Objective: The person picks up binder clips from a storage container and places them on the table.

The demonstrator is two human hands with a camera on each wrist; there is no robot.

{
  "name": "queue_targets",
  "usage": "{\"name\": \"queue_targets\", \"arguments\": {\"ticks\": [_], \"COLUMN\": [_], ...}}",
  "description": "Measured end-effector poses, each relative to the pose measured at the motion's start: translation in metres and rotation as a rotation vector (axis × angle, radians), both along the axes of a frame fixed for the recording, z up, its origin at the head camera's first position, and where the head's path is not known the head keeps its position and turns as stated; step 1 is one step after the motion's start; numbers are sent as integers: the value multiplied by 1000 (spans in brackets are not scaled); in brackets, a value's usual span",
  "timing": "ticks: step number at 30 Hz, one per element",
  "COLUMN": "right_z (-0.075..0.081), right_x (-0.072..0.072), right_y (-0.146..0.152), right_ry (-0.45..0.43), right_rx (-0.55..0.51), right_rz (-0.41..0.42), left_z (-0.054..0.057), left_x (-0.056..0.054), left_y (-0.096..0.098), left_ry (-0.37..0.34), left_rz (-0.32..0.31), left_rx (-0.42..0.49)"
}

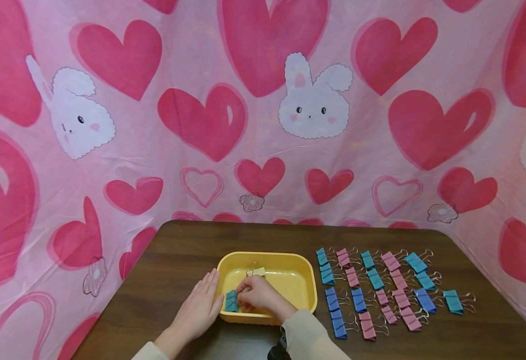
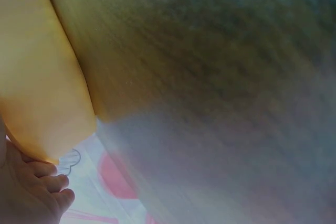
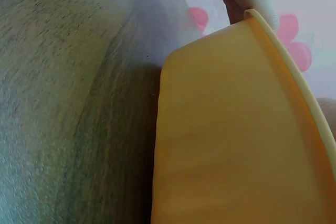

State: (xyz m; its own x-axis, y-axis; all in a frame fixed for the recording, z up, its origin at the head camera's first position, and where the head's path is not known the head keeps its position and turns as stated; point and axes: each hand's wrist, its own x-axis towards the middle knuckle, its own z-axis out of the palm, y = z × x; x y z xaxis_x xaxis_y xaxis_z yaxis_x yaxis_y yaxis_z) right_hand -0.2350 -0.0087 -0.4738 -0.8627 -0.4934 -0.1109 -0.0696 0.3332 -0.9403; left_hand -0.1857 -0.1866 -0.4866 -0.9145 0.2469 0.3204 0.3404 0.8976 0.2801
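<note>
A yellow plastic tray [image 1: 290, 255] stands on the table, its outer wall [image 2: 42, 66] filling the left of the left wrist view. Against its left side rests my left hand [image 1: 199, 302], fingers straight and thumb near the front left corner. My right hand [image 1: 260, 295] reaches over the front rim into the tray. Its curled fingers pinch a teal binder clip [image 1: 231, 301] at the left end; the clip's wire handles are hidden behind the fingers. Behind that hand lies a pale yellow binder clip [image 1: 258, 271]. The right wrist view shows mostly the tray's outer wall [image 3: 226, 124].
Right of the tray, several binder clips lie in columns on the dark wooden table [image 1: 190, 240]: teal ones [image 1: 453, 302], pink ones [image 1: 367, 326] and blue ones [image 1: 338, 325]. A pink cloth [image 1: 263, 150] with hearts and rabbits hangs behind the table.
</note>
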Motion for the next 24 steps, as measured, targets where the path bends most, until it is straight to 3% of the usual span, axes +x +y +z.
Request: {"name": "queue_targets", "arguments": {"ticks": [6, 14, 24], "right_z": [3, 11, 24], "right_x": [1, -4, -8], "right_y": [6, 18, 40], "right_ry": [-8, 5, 59], "right_rx": [-23, -56, -175], "right_rz": [-11, -26, -34], "left_z": [-1, -1, 0], "left_x": [0, 0, 1], "left_y": [0, 1, 1], "left_ry": [25, 0, -1], "left_rz": [-6, 2, 2], "left_rx": [-1, 4, 4]}}
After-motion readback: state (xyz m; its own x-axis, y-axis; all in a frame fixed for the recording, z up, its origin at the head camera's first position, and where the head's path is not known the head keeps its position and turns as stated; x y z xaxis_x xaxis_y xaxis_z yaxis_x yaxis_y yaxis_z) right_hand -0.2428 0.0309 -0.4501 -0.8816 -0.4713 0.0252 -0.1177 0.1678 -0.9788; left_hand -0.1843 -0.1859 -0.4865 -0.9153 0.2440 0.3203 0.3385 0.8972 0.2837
